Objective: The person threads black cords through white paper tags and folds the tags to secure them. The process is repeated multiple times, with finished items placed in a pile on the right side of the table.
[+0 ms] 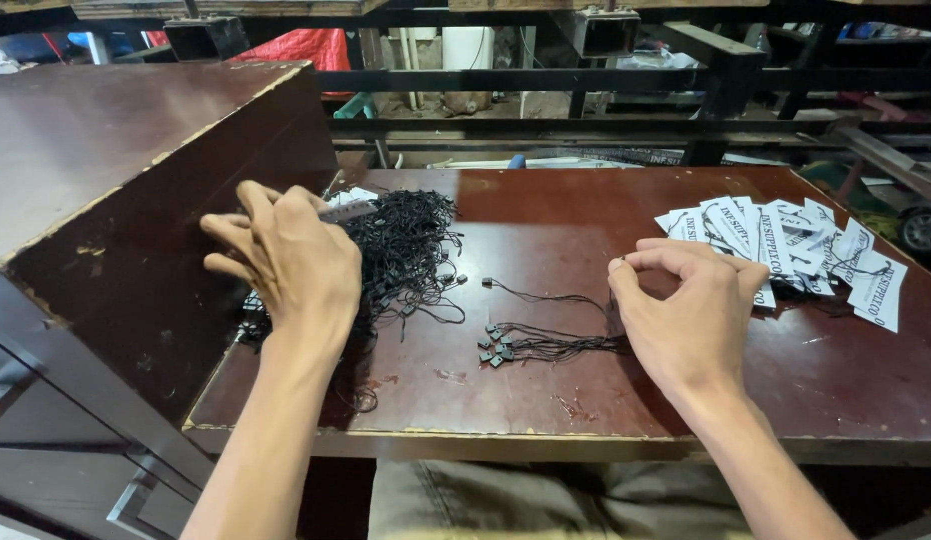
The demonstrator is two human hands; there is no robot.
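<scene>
Dark red table (546, 400) across the lower frame, scuffed along its near edge. Right hand (686, 310) at centre right, thumb and forefinger pinched on one black string, other fingers curled. Small bundle of strings (531, 345) just left of it, pulled out and laid straight. Left hand (291, 260) at centre left, fingers spread loosely over the tangled heap of strings (406, 240), mostly unsorted. Stack of white paper tags (786, 240) far right, some already strung, it seems.

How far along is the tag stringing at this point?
Done: a spread of white paper tags at the right, some already carrying black strings. In hand: the right hand pinches one string from a small bunch; the left hand rests on the big tangled pile. Left: most of that pile.
</scene>
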